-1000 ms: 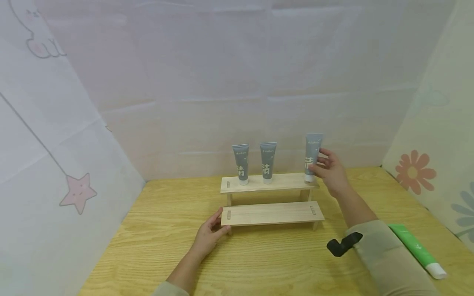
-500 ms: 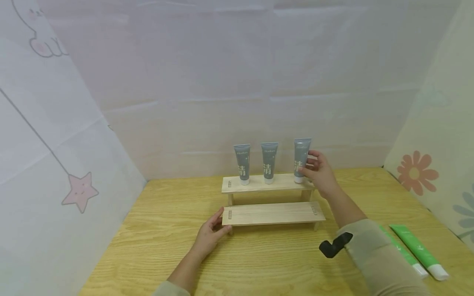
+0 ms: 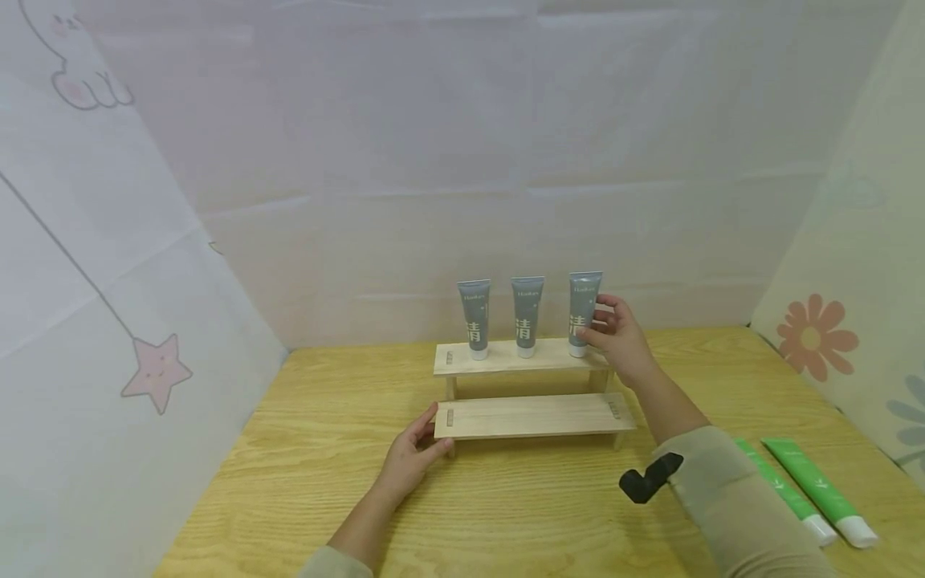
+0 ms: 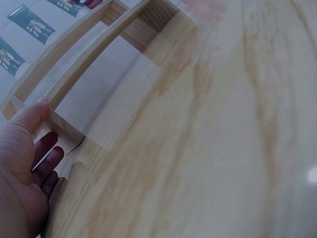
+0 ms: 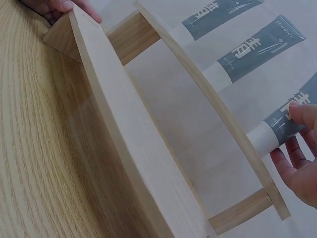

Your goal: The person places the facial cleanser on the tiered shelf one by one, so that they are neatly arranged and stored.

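A two-tier wooden rack (image 3: pixel 535 416) stands on the table. My left hand (image 3: pixel 406 459) holds the left end of its lower tier, the thumb at the front corner and the other fingers round the side, as the left wrist view (image 4: pixel 27 163) also has it. On the upper tier my right hand (image 3: pixel 620 337) pinches a blue-grey squeeze tube (image 3: pixel 584 309) between thumb and fingers. That tube is upright, white cap down, its cap right at the board in the right wrist view (image 5: pixel 263 139). Two matching tubes, a middle one (image 3: pixel 527 313) and a left one (image 3: pixel 474 315), stand beside it.
Two green tubes with white caps, one nearer the sleeve (image 3: pixel 784 486) and one further right (image 3: pixel 820 486), lie on the table at the right. A pale patterned cloth wall (image 3: pixel 405 160) rises behind the rack. A black clip-like piece (image 3: pixel 650 478) sits by the right sleeve.
My right hand has moved left and slightly down with its tube, bringing it from the upper tier's right end closer to the middle tube. The left hand keeps its place.
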A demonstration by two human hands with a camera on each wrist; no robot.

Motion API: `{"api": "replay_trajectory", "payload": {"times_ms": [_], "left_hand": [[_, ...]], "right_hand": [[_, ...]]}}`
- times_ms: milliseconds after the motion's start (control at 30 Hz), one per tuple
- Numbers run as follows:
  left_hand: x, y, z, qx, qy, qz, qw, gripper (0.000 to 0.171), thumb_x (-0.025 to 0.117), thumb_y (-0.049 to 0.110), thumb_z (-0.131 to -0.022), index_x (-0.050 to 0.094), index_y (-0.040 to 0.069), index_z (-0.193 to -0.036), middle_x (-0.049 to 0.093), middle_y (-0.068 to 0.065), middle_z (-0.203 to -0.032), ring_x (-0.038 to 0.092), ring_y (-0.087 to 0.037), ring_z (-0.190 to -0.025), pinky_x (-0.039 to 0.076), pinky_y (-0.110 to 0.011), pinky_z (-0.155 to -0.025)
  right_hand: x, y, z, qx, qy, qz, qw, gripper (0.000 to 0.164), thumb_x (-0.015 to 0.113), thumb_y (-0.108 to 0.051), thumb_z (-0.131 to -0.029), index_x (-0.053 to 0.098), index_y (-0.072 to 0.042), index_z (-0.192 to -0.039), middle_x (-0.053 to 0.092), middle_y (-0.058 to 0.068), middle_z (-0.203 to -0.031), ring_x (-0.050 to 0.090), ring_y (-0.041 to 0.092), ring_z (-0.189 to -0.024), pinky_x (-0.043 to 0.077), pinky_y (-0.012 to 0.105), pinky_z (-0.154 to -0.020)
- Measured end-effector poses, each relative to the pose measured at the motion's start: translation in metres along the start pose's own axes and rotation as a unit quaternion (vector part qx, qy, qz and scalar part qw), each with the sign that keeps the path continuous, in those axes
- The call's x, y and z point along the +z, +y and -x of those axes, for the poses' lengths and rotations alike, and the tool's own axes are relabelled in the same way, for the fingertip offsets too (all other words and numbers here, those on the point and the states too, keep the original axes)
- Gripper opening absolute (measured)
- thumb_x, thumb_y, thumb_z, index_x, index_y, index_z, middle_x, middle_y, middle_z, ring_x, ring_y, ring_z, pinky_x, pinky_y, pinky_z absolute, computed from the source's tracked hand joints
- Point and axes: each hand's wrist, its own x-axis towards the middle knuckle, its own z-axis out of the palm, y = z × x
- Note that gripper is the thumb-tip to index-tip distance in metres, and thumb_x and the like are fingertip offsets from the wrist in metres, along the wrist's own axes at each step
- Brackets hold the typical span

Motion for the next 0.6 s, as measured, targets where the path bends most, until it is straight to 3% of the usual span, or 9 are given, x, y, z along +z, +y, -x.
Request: {"api": "replay_trajectory", "payload": {"times_ms": [600], "left_hand": [[0.0005, 0.0022, 0.0004, 0.005, 0.0, 0.009, 0.9999, 0.071, 0.073, 0.019, -0.089, 0.039, 0.009, -0.15, 0.065, -0.014, -0.124, 0.057, -0.021, -0.11, 0.046, -0.021, -0.086]], "right_hand": [[0.0008, 0.0027, 0.0018, -0.001, 0.013, 0.025, 1.0, 0.065, 0.065, -0.009, -0.094, 0.029, -0.006, -0.149, 0.044, 0.023, -0.145, 0.046, 0.03, -0.126, 0.037, 0.045, -0.109]]}}
